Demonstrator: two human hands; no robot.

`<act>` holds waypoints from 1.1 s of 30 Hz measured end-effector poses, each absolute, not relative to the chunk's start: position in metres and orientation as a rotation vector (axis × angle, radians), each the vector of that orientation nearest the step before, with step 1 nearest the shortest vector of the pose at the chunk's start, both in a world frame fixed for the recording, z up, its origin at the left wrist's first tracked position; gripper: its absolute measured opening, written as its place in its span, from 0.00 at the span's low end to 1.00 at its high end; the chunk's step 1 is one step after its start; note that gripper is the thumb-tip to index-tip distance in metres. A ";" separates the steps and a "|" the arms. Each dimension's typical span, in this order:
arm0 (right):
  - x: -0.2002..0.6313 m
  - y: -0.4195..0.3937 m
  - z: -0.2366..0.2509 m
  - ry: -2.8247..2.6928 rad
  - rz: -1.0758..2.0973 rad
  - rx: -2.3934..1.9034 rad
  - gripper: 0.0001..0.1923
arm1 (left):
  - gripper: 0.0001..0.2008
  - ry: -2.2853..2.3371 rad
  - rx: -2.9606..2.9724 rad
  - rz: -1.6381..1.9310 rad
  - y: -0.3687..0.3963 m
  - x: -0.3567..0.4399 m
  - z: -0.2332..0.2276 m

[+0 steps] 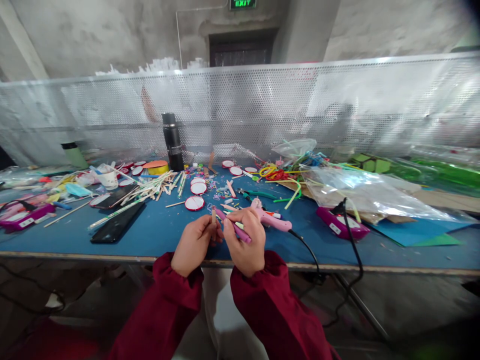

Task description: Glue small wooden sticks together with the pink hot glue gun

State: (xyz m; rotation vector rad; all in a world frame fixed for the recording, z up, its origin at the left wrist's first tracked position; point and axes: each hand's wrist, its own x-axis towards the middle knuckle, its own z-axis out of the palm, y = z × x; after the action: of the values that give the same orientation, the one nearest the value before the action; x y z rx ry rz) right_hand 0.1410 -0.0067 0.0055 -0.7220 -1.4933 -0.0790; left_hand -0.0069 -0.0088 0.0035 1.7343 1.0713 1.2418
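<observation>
While your left hand (194, 243) pinches a short wooden stick (213, 216) upright between thumb and fingers, your right hand (244, 239) is closed around a pink rod (233, 226) that slants up and left until its tip sits just beside the stick. Both hands hover over the near edge of the blue counter (157, 230), so both grips are full.

The pink glue gun (270, 219) lies on the counter touching or just behind your right hand, its black cord (305, 246) trailing off the edge. If its nozzle is hot, a careless wrist could brush it, and a snag on that cord could drag the gun off the counter.

Your pinch on the stick looks light; pressure from the rod could twist it out and send it to the floor, since you work right at the rim. A black phone (117, 226) and scattered wooden sticks (150, 189) lie to your left, well apart.
</observation>
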 end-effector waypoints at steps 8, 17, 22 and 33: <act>0.141 -0.007 0.005 -1.487 -0.072 -0.733 0.06 | 0.15 1.071 1.714 1.249 -0.009 -0.006 0.003; 0.141 -0.007 0.005 -1.487 -0.070 -0.731 0.06 | 0.14 1.042 1.722 1.241 -0.008 -0.007 0.001; 0.141 -0.007 0.005 -1.477 -0.073 -0.752 0.06 | 0.14 1.068 1.728 1.228 -0.008 -0.008 0.002; 0.141 -0.007 0.004 -1.480 -0.087 -0.730 0.06 | 0.14 1.048 1.729 1.244 -0.009 -0.006 0.002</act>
State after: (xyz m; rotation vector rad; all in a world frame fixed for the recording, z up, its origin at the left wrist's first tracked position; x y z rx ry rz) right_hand 0.1415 -0.0072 0.0044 -0.7302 -1.4801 -0.0869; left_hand -0.0064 -0.0089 0.0025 1.7287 1.0482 1.2438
